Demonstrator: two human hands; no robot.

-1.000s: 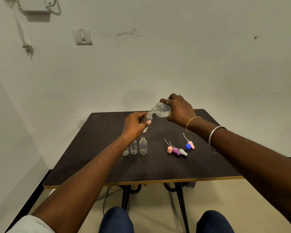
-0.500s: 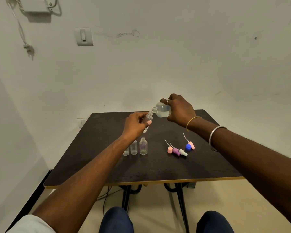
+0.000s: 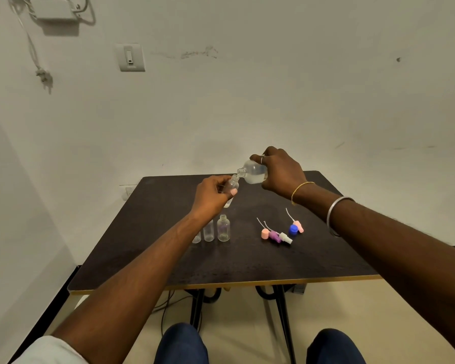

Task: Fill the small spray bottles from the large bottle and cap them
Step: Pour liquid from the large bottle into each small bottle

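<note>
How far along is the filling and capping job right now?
Nothing looks finished: no bottle is capped. In hand: the right hand tilts the large bottle into a small bottle gripped by the left hand. Left: three open small bottles stand on the table, and the spray caps lie loose beside them.

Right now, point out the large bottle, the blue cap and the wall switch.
large bottle (image 3: 253, 171), head view, on its clear body near the neck.
blue cap (image 3: 293, 229), head view, on its side.
wall switch (image 3: 130, 57), head view, on the plate's middle.
</note>
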